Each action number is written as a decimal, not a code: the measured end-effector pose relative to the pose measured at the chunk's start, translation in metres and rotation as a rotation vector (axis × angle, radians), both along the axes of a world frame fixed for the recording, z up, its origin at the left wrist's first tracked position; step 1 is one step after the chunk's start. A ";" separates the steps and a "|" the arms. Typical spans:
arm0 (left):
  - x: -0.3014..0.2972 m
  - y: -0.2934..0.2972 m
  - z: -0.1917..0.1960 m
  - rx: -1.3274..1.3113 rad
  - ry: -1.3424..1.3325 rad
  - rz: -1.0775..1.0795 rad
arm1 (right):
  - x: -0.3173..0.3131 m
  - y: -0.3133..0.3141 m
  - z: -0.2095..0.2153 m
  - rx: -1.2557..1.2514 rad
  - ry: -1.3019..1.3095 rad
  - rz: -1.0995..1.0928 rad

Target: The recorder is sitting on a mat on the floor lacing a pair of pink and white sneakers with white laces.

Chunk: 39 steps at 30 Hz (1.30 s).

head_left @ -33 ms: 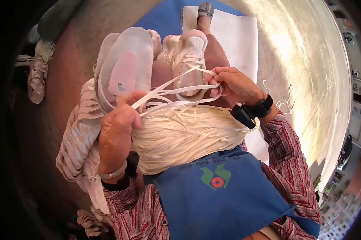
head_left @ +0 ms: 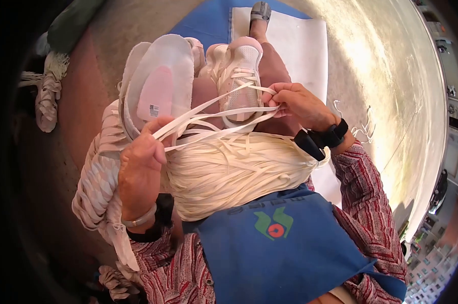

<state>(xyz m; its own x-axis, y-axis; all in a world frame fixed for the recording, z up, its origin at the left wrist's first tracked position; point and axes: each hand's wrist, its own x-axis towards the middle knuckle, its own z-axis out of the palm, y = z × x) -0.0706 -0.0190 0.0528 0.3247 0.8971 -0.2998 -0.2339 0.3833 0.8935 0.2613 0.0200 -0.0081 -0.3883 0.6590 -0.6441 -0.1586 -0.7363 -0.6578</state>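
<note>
Cream shoelaces (head_left: 201, 108) stretch between my two hands in several strands. My left hand (head_left: 142, 172) is closed around one end of them, thumb against fingers. With a pinch, my right hand (head_left: 300, 105) grips the other ends beside the shoe. Beyond and below the strands sits a pale pink-and-white sneaker (head_left: 245, 60), toe away from me or heel up; I cannot tell which, with lacing across its front. A thick bundle of cream laces (head_left: 239, 175) lies across my lap, under the stretched strands.
White insoles (head_left: 175, 66) with a pink patch stand left of the sneaker, next to other pale shoes (head_left: 215, 57). More laces (head_left: 99, 172) hang at my left. A blue apron (head_left: 285, 258) covers my lap. Loose lace ends (head_left: 363, 131) show at the right.
My left hand has moved a little to the left, drawing the lace strands out longer. The right hand stays nearly in place.
</note>
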 end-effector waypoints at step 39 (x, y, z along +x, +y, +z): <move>0.046 0.049 -0.027 0.078 0.286 0.042 | 0.065 -0.005 -0.010 0.696 -0.672 0.265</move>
